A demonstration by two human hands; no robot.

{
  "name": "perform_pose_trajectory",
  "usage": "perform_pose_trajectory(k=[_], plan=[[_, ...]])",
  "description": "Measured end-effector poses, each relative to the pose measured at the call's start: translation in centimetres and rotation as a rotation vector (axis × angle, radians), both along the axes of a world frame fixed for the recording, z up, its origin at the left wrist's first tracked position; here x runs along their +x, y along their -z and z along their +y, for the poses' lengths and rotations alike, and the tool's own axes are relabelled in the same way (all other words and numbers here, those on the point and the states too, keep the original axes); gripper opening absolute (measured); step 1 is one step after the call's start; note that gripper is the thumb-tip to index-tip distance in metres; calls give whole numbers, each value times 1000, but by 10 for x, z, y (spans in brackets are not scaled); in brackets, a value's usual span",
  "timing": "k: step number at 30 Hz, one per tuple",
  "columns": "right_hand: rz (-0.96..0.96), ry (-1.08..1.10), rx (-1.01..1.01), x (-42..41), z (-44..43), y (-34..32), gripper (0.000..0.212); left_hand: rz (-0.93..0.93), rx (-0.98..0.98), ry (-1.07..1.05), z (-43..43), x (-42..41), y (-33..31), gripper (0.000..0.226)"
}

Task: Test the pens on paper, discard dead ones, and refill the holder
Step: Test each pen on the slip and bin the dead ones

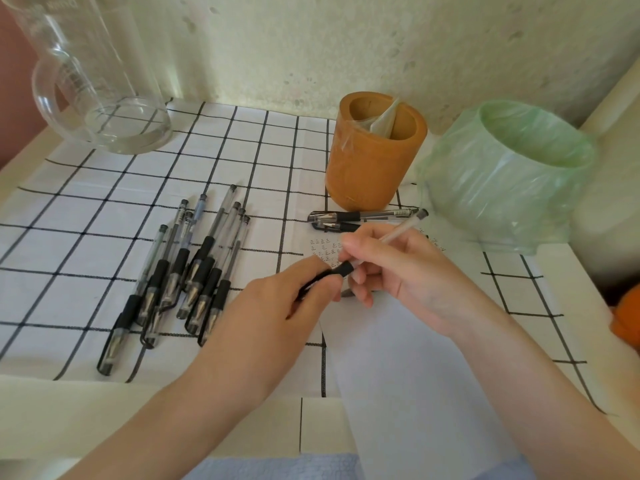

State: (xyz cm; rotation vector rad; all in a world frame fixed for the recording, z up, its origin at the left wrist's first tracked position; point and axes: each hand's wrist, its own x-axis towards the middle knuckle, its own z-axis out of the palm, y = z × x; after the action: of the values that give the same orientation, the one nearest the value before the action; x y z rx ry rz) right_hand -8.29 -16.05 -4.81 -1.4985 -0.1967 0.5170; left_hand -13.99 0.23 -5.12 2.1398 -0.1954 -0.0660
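Both your hands are on one pen [401,230], just right of centre frame. Your right hand [398,268] has its fingers curled round the clear barrel, and your left hand [277,306] pinches its dark front end. I cannot tell whether the cap is fully seated or half off.

If the cap gives way with a jerk, the tip could streak your fingers or the checked cloth [86,209]. A dropped cap could also roll into the pile of pens [187,271] at left of centre.

Neither hand pins the paper [398,358], which runs over the desk [69,410] edge at the bottom of the frame, so a firm stroke may drag it. Its small marks sit under your knuckles, so a faint new line there could be misread.

The holder [374,161] and the green-lined bin [502,174] stand just beside each other at upper right, and a careless drop could send the pen into the wrong one. Clear wrapping inside the holder may snag pens going in.

Two pens [360,216] lie just above your hands. Keep them apart from the pile, or you risk losing track of which pens have been tried.
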Motion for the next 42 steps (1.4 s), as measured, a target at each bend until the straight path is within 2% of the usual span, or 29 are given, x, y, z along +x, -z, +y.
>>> perform_pose_trajectory(k=[5, 9, 12, 16, 27, 30, 33, 35, 38, 40, 42], plan=[[1, -7, 57, 1, -1, -1, 20, 44, -183, 8, -4, 0, -10, 23], [-12, 1, 54, 1, -2, 1, 21, 174, -331, 53, -5, 3, -10, 25], [-44, -5, -2, 1, -4, 1, 21, 266, -323, 91, 1, 5, -4, 26], [-116, -48, -136, -3, -1, 0, 26, 274, -281, 75, 4, 3, 3, 22], [-55, -45, 40, -3, -7, -7, 19, 298, -487, 88, 0, 2, -12, 21], [-90, -15, 72, -1, -10, -11, 22, 287, -376, 73, 1, 1, -12, 28], [-121, 139, 169, 2, -22, -17, 31, 241, -162, 8, 8, 1, -4, 43], [-223, 177, 154, 5, -34, -22, 38, 211, 34, 41, 10, 0, 1, 34], [-443, 97, -193, 4, -46, -23, 23, 166, 262, 200, 5, -7, 7, 27], [-494, -86, -487, 2, -48, -16, 9, 120, 409, 281, 1, -10, 11, 42], [-555, -279, -727, 0, -49, -5, 22, 83, 525, 314, -1, -10, 14, 57]])
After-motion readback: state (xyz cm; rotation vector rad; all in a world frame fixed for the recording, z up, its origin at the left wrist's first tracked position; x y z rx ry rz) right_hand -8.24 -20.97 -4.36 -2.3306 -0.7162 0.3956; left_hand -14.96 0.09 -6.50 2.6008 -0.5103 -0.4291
